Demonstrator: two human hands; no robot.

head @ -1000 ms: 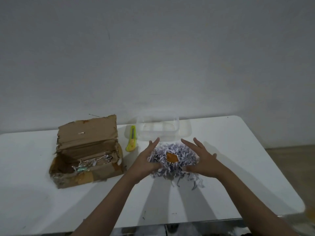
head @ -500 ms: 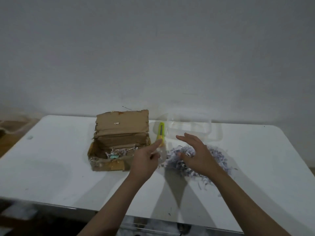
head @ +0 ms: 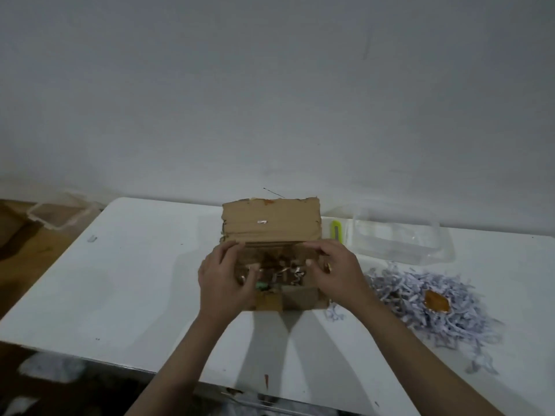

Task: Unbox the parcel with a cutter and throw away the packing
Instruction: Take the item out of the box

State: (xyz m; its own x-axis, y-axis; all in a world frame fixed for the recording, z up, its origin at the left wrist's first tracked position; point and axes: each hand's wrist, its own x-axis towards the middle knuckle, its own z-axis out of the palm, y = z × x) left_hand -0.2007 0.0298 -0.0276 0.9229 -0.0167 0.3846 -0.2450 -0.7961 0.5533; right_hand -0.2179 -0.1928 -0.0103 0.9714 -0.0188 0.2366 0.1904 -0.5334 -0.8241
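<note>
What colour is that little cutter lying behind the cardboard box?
The cutter is yellow-green with a darker slider strip; the head view shows it, partly hidden by the box.

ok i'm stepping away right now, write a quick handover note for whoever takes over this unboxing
Left hand: on the left side of the open cardboard box, fingers at its rim.
Right hand: on the box's right side, fingers curled over the edge. Whether either hand truly grips is unclear.
Things: box in the middle of the white table, flap up, some scraps still inside. Yellow cutter lies behind the box to its right, beside a clear plastic tub. Shredded paper is heaped on the table to the right.
Done: box cut open, most filling pulled out.
Left: clear the last scraps, throw away the packing.
</note>
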